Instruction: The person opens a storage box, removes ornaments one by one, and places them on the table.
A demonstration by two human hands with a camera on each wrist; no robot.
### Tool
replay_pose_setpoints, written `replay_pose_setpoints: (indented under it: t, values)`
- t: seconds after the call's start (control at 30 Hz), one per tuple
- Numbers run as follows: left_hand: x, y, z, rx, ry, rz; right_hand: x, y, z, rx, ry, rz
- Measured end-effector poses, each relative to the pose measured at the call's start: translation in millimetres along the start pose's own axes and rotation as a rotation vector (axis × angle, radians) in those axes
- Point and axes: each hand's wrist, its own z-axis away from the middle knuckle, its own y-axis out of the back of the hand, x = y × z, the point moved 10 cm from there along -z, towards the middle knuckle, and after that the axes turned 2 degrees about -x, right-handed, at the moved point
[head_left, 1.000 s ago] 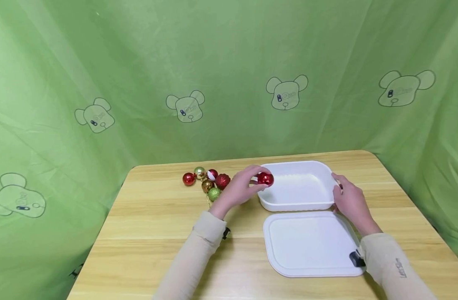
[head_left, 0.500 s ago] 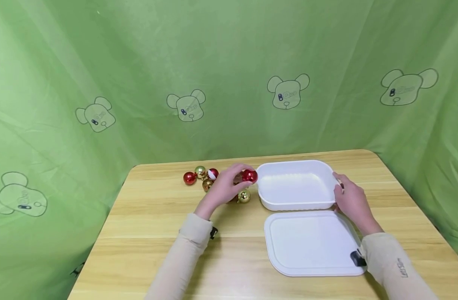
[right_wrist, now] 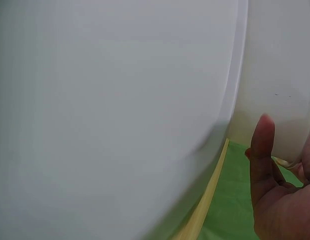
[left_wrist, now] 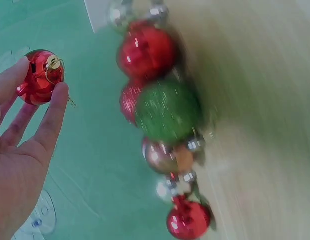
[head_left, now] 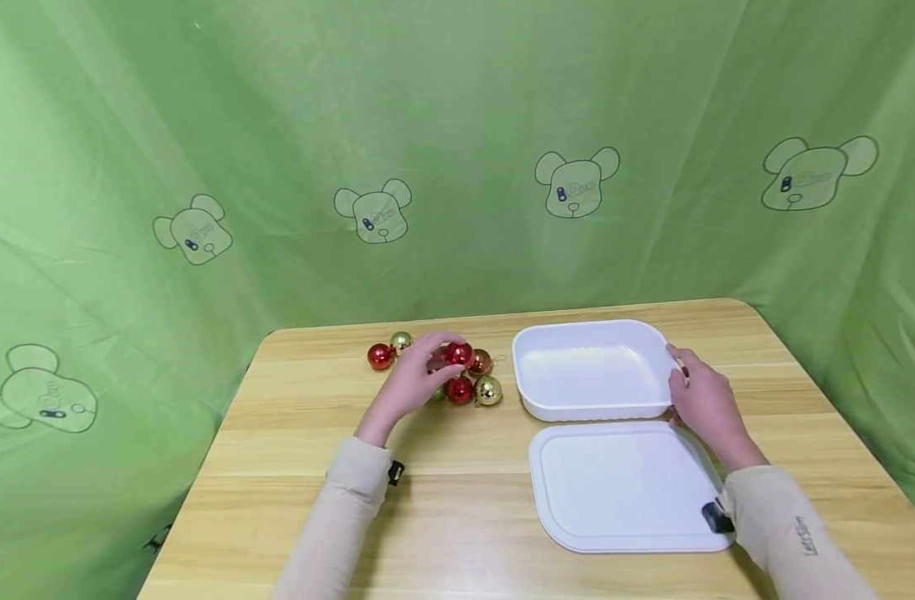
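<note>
My left hand [head_left: 411, 382] pinches a shiny red Christmas ball [head_left: 459, 354] between thumb and fingers, above a group of other baubles. In the left wrist view its gold cap and string loop show on the red ball [left_wrist: 42, 82]. Around and below the hand lie another red ball [head_left: 460, 390], a gold ball [head_left: 489, 391], a copper ball [head_left: 482, 362] and a green glitter ball [left_wrist: 167, 111]; the hand hides part of the group. My right hand [head_left: 705, 406] grips the right end of a white plastic box [head_left: 592, 412], whose inside is bare.
A white lid [head_left: 630, 487] lies flat just in front of the box. Leftmost among the baubles is a red ball [head_left: 380, 357]. Everything stands on a wooden table [head_left: 465, 508], with a green curtain [head_left: 457, 167] behind its far edge.
My left hand has moved left with the red ball, from over the box's left rim to above the baubles. The right hand and the box have stayed in place.
</note>
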Motion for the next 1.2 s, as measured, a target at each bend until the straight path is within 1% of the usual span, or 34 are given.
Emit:
replay_pose_setpoints:
  t: [0.13,0.37,0.47,0.6,0.67,0.73,0.8,0.87,1.0,1.2]
  values:
    - [-14.0,8.6,5.9,0.014,0.025,0.019,-1,1,1,0.004,0.007,0.002]
    - [-36.7,21.8,18.4,0.044,0.099,-0.041,-1,0,1,0.002,0.008,-0.002]
    - [-43.7,27.8,21.7,0.061,0.112,-0.023,0,0,1,0.004,0.006,-0.003]
    - [-53.5,34.5,25.2,0.076,0.124,0.051,1,0,1,0.005,0.001,-0.005]
    - [-61.0,37.8,27.9,0.086,0.151,0.083,1,0,1,0.003,-0.002,-0.005]
    - [-68.5,41.8,31.2,0.101,0.179,0.096,1,-1,1,0.001,-0.004,-0.005]
    - [-75.1,45.9,34.4,0.118,0.207,0.090,1,-1,0,0.000,-0.006,-0.005]
    - [-79.8,49.1,36.4,0.125,0.220,0.078,1,-1,0,0.000,-0.006,-0.003]
    - [-87.3,54.1,39.2,0.136,0.237,0.063,1,-2,0,-0.001,-0.009,-0.003]
    - [-97.9,58.0,41.0,0.141,0.256,0.072,0,-2,1,-0.008,-0.018,-0.009]
